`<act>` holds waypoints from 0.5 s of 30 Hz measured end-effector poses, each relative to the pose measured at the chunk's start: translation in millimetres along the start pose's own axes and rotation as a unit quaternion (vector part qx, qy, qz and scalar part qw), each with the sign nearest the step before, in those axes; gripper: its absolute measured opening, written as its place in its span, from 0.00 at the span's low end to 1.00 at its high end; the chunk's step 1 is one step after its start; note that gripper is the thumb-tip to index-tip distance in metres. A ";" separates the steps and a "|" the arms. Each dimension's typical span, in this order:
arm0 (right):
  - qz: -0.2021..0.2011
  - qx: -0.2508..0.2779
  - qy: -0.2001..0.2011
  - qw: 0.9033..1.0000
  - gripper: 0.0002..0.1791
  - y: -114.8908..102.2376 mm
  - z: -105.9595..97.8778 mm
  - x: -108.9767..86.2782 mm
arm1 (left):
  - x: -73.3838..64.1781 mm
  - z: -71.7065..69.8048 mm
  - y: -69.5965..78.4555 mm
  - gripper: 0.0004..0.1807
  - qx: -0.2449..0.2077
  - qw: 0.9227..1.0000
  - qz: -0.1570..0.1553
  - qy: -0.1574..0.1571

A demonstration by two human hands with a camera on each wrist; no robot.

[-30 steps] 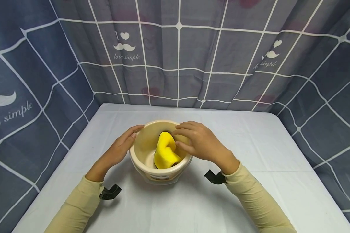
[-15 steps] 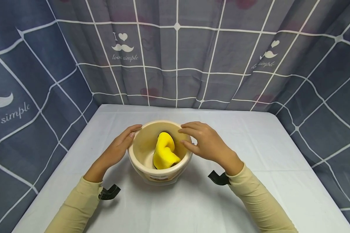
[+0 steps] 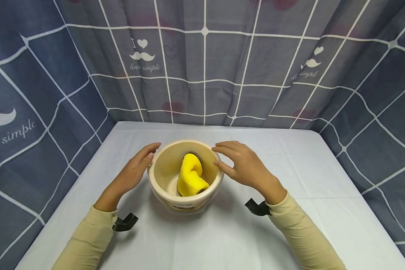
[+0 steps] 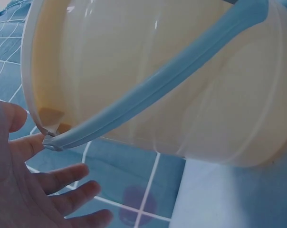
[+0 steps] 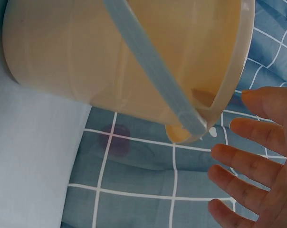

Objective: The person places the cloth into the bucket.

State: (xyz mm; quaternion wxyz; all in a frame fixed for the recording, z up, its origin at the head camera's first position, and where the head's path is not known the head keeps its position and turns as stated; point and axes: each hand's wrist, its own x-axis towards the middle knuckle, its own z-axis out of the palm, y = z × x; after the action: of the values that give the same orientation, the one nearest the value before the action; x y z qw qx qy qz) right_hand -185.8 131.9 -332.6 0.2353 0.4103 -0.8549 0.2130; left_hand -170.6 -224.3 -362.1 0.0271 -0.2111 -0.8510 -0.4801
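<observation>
A cream plastic bucket [image 3: 167,165] stands upright on the table. Inside it lies a folded yellow cloth [image 3: 190,176] with dark edges, leaning against the far wall. At the bucket's left side is my left hand [image 3: 133,170], fingers extended; in the left wrist view its index fingertip is close to the handle's pivot, and I cannot tell whether it touches. My right hand [image 3: 244,165] hovers by the right rim with fingers spread and nothing held. The bucket's pale handle [image 4: 153,88] hangs down along its near side, as the right wrist view also shows.
A white cloth covers the table [image 3: 290,161]. Dark checked curtains [image 3: 185,67] with white lines and printed lettering enclose the back and both sides. Black straps with protruding pieces [image 3: 125,222] sit at the sleeve cuffs.
My right hand has drawn out of the bucket, moving right to its rim. My left hand has shifted slightly left, away from the rim. The bucket and yellow cloth stay put.
</observation>
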 end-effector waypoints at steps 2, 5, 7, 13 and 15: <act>0.002 -0.001 0.003 1.000 0.19 1.4 -0.6 -1.4 | -0.5 0.0 0.4 0.27 0.002 1.000 -0.002 0.000; 0.002 -0.002 0.010 1.000 0.20 3.6 -1.4 -2.9 | -0.7 -0.9 0.7 0.27 0.006 1.000 -0.003 0.002; 0.003 -0.001 0.015 1.000 0.20 4.6 -2.0 -4.0 | -0.7 -1.6 1.0 0.27 0.009 1.000 -0.002 0.004; 0.007 0.001 0.018 1.000 0.20 7.6 -2.9 -7.2 | -0.7 -3.0 -0.3 0.26 0.013 1.000 0.001 0.009; 0.011 0.001 0.015 1.000 0.21 8.7 -2.8 -7.8 | -1.0 -3.6 -0.3 0.26 0.016 1.000 0.002 0.011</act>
State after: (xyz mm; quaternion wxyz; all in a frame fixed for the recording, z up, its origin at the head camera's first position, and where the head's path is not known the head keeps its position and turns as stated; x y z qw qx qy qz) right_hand -187.8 143.1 -336.4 0.2455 0.3980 -0.8555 0.2224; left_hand -170.4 -227.8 -360.7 0.0403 -0.2071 -0.8577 -0.4689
